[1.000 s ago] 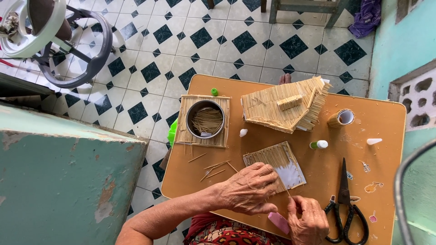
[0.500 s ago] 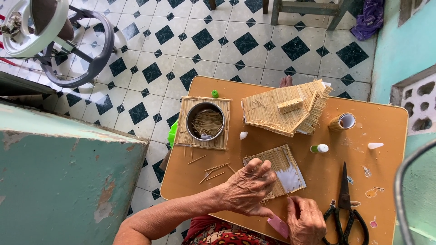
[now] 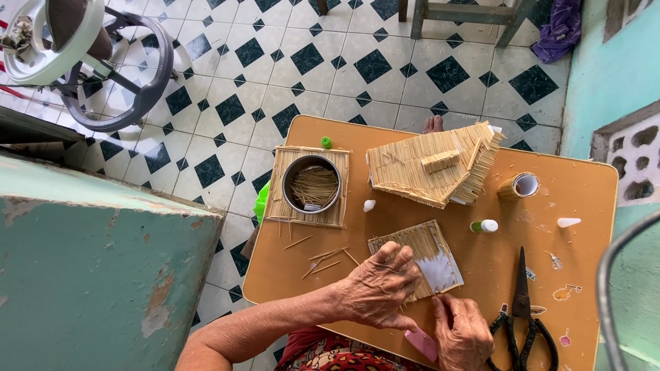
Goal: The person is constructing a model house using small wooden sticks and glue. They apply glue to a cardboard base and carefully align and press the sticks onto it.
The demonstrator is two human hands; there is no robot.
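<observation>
While our left hand (image 3: 377, 292) lies palm down with its fingers (image 3: 399, 255) spread flat on the toothpick panel (image 3: 418, 255), we press that panel to the orange table (image 3: 591, 227) near its front edge. Our right hand (image 3: 462, 331) sits just beside the panel's lower corner, fingertips pinched narrow there; whether they hold a stick we cannot tell. Since a second ago the left hand has slid further up over the panel. Black scissors (image 3: 520, 316) lie just right of the right hand.

Bare tabletop (image 3: 564, 268) between panel (image 3: 416, 257) and scissors (image 3: 520, 316); loose sticks (image 3: 323, 257) scattered left, glue bottle (image 3: 484, 226) above.
</observation>
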